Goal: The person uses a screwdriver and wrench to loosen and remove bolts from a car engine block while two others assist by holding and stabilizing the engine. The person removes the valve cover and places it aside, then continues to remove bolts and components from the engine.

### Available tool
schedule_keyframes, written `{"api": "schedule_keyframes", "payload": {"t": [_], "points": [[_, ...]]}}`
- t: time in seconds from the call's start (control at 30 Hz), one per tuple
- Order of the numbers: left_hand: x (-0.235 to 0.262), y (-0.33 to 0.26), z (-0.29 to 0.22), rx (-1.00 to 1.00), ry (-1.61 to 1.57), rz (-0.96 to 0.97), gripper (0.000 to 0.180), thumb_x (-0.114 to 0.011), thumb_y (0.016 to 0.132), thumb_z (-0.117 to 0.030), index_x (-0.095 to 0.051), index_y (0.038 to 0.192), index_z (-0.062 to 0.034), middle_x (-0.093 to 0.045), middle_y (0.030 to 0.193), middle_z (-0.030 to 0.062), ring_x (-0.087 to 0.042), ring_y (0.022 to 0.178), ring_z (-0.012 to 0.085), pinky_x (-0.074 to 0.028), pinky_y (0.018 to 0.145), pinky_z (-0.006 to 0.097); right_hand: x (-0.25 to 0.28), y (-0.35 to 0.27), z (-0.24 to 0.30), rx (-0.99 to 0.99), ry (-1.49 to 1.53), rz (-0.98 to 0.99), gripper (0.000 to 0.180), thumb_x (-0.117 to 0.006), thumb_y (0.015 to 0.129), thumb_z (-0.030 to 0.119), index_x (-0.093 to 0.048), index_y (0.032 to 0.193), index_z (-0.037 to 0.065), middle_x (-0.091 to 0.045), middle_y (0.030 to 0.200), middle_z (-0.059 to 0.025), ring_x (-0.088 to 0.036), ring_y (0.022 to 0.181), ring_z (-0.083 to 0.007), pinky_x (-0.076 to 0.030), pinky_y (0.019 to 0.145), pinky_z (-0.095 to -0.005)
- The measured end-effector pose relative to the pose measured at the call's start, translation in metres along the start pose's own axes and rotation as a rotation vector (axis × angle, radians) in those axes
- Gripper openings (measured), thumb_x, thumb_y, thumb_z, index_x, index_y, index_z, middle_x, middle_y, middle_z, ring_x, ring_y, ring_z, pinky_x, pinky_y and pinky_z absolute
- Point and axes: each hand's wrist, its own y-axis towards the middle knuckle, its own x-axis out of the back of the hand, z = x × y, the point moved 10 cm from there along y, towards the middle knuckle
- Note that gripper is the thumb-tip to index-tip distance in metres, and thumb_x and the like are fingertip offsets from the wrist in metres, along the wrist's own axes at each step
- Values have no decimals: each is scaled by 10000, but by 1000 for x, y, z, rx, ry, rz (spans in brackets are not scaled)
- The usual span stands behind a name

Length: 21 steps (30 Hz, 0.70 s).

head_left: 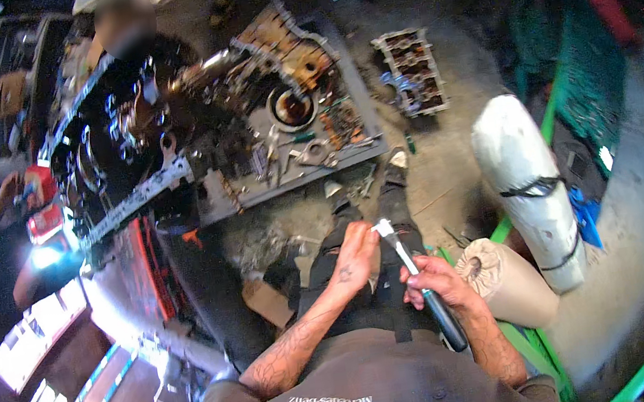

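Note:
My right hand (pixel 435 281) is wrapped round the shaft of a ratchet wrench (pixel 407 258), just above its dark grip. The wrench slants across my lap, its silver head up and to the left. My left hand (pixel 356 259) is closed beside that head, fingers bent and pressed together. Something small and bright shows at its fingertips against the head; what it is I cannot make out. Both hands are in front of my dark trousers, away from the workbench.
Ahead stands a grey workbench (pixel 288 192) with greasy engine parts, a round pan (pixel 292 108) and tools. A large engine block (pixel 137 201) is at the left. A cylinder head (pixel 413 73) lies on the floor. A white wrapped bundle (pixel 522 181) and beige roll (pixel 506 282) are right. Another person works far left.

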Motion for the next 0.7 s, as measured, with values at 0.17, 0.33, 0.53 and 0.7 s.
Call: {"api": "schedule_keyframes", "payload": {"t": [0.17, 0.33, 0.53, 0.7], "points": [[-10, -38, -49, 321, -774, 334, 264, -416, 960, -297, -519, 1050, -71, -542, 906, 9, -514, 869, 129, -421, 822, 344, -38, -43, 20, 74, -229, 48, 165, -564, 871, 86, -531, 1013, 8, -561, 708, -26, -577, 613, -114, -484, 579, -259], [14, -78, -168, -256, -341, 471, 375, -340, 975, -294, -498, 1101, 21, -476, 1077, 97, -429, 1038, 198, -325, 937, 312, -82, -79, 51, 285, -518, 57, 150, -551, 904, 179, -524, 927, 32, -549, 703, -13, -543, 602, -94, -459, 569, -250], [53, -99, -225, -468, -479, 262, 401, -442, 935, -325, -459, 1176, -6, -440, 1189, 79, -414, 1118, 187, -292, 981, 320, -154, -109, 83, 348, -611, 67, 332, -398, 967, 369, -483, 921, 51, -537, 649, -23, -524, 511, -99, -450, 482, -241], [47, -118, -270, -849, -101, 189, 357, -425, 948, -320, -512, 1057, 8, -373, 1221, 103, -347, 1186, 238, -255, 1021, 383, -164, -131, 84, 339, -599, 32, 379, -346, 976, 395, -467, 998, 36, -531, 653, -31, -532, 522, -105, -453, 485, -241]]}}
